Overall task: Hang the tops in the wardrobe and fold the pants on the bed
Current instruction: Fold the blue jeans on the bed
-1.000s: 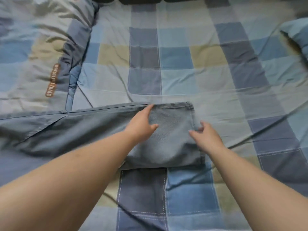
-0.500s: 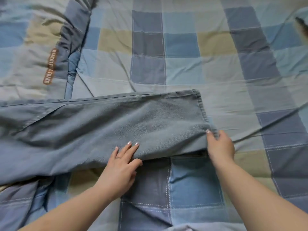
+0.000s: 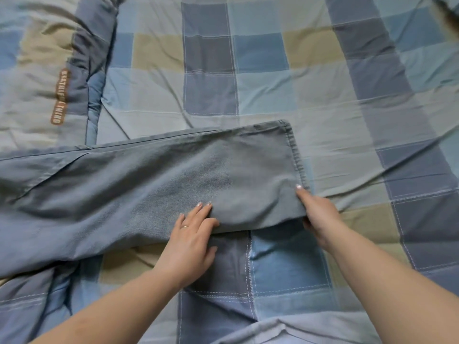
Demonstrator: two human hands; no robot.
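Grey-blue denim pants [image 3: 154,184] lie flat across the checked bed sheet [image 3: 273,83], legs stacked, running from the left edge to a hem at centre right. My left hand [image 3: 191,239] lies at the pants' near edge, fingers straight on top of the cloth and thumb by the edge. My right hand [image 3: 320,214] pinches the near corner of the hem, thumb on top and fingers under the fabric. No tops or wardrobe are in view.
A folded quilt [image 3: 44,70] in the same blue and tan check, with a brown label, lies at the far left. A light-blue cloth [image 3: 285,331] shows at the bottom edge. A dark shape [image 3: 447,13] sits at the top right corner.
Both hands came from the far end of the leg to its near edge. The right hand took hold of the hem corner and the leg now lies stretched out flat.
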